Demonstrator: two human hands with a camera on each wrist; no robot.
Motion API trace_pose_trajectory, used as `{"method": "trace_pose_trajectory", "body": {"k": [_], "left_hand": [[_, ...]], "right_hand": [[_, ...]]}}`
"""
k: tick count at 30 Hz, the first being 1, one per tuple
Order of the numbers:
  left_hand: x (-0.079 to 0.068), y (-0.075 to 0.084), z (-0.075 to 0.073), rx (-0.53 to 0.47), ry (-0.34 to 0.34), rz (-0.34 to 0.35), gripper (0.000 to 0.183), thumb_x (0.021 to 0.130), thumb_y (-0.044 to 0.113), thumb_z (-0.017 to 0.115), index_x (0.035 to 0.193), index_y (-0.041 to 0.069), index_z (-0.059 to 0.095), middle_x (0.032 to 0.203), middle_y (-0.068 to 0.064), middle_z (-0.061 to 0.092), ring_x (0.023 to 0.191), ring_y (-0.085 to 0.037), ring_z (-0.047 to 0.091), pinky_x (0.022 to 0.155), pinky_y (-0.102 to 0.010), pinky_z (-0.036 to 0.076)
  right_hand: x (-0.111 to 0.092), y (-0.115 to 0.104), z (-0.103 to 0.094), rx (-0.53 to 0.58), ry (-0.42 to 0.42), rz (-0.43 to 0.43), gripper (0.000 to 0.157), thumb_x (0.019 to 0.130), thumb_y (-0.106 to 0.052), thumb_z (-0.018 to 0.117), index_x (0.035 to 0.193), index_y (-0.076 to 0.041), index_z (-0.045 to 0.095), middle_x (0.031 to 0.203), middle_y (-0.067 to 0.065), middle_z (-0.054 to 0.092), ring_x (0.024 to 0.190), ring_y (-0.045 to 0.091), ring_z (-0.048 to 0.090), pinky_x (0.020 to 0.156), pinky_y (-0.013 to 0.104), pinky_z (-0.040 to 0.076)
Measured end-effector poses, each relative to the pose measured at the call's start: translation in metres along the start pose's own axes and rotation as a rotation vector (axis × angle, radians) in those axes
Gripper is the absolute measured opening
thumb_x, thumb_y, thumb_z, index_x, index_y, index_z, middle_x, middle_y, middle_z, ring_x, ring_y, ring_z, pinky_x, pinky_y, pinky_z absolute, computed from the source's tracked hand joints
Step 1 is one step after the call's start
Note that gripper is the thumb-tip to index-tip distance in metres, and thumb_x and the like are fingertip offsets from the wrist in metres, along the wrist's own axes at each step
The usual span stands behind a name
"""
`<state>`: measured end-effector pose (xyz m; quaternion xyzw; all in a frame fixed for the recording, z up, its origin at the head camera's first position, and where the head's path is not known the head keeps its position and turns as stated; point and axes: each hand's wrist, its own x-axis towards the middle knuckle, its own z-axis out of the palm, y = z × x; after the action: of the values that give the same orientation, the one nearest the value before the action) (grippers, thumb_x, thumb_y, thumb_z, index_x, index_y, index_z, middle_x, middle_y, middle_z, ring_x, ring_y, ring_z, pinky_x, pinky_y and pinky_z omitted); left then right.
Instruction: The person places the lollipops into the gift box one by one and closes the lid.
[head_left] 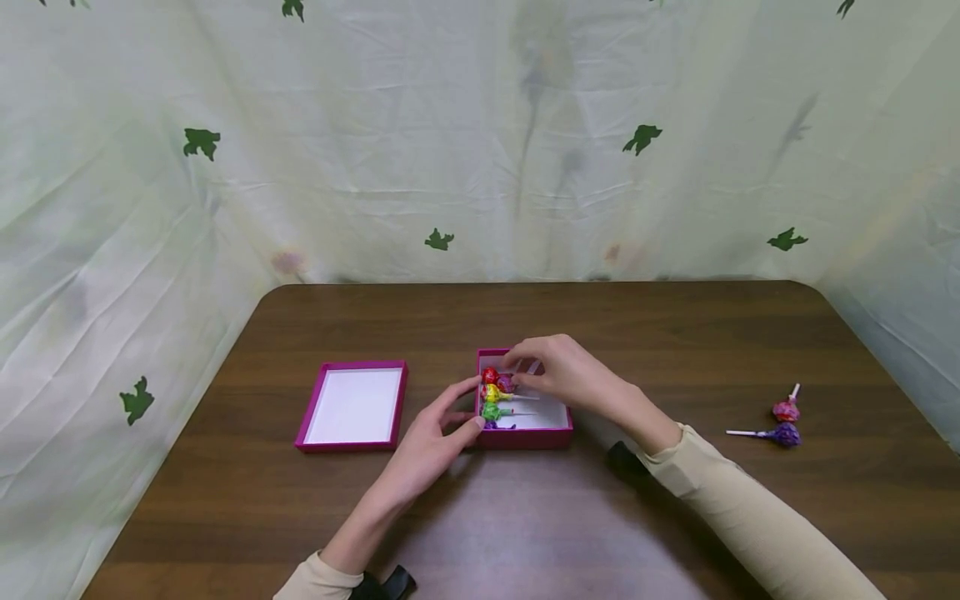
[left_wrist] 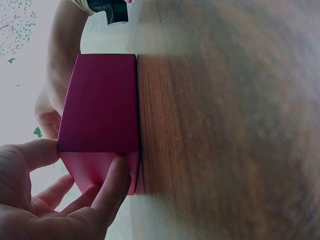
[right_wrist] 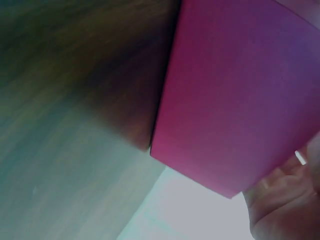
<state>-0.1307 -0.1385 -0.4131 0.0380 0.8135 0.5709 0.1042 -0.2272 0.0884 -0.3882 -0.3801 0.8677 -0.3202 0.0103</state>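
Observation:
An uncovered magenta box [head_left: 525,439] sits mid-table in the head view, with red, yellow, green and purple wrapped lollipops inside. My left hand [head_left: 433,433] reaches to its left side. In the left wrist view, the fairly straight fingers [left_wrist: 112,187] and thumb of that hand touch the box's end wall and top edge. Over the box's far part is my right hand [head_left: 566,371], pinching a dark pink lollipop [head_left: 506,383] beside the red lollipop [head_left: 490,375]. Under it lie the yellow lollipop [head_left: 492,392] and green lollipop [head_left: 492,412]. The right wrist view shows mostly the box wall [right_wrist: 230,95].
Left of the box lies its magenta-rimmed lid [head_left: 352,407], white inside facing up. At the table's right lie a pink lollipop [head_left: 785,411] and a purple lollipop [head_left: 786,434]. A pale curtain [head_left: 480,125] with green leaf shapes hangs behind the wooden table [head_left: 637,321].

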Motion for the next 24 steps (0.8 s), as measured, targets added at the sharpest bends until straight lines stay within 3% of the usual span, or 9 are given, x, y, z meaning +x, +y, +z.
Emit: {"method": "trace_pose_trajectory", "body": {"k": [9, 16, 24], "left_hand": [[0.001, -0.002, 0.000, 0.013, -0.011, 0.011, 0.055, 0.095, 0.025, 0.065, 0.146, 0.030, 0.046, 0.147, -0.001, 0.045, 0.121, -0.027, 0.056, 0.089, -0.047, 0.051], [0.001, -0.002, 0.000, -0.002, -0.012, 0.004, 0.055, 0.095, 0.027, 0.066, 0.146, 0.032, 0.046, 0.148, -0.001, 0.043, 0.122, -0.028, 0.055, 0.089, -0.045, 0.052], [0.002, -0.003, 0.000, -0.003, -0.011, 0.002, 0.055, 0.095, 0.025, 0.065, 0.146, 0.031, 0.046, 0.149, -0.002, 0.042, 0.122, -0.029, 0.054, 0.089, -0.045, 0.052]], "right_hand": [[-0.029, -0.014, -0.017, 0.063, -0.008, -0.070, 0.024, 0.086, -0.009, 0.075, 0.109, -0.013, 0.072, 0.100, -0.002, 0.070, 0.085, 0.004, 0.061, 0.073, 0.036, 0.055], [-0.061, -0.024, -0.033, 0.024, -0.039, -0.074, 0.028, 0.087, -0.013, 0.076, 0.113, -0.020, 0.069, 0.102, -0.012, 0.066, 0.083, 0.002, 0.061, 0.070, 0.032, 0.054], [-0.098, -0.019, -0.048, -0.077, 0.009, -0.132, 0.035, 0.084, -0.014, 0.079, 0.115, -0.024, 0.067, 0.111, -0.014, 0.063, 0.096, 0.007, 0.061, 0.077, 0.031, 0.053]]}}
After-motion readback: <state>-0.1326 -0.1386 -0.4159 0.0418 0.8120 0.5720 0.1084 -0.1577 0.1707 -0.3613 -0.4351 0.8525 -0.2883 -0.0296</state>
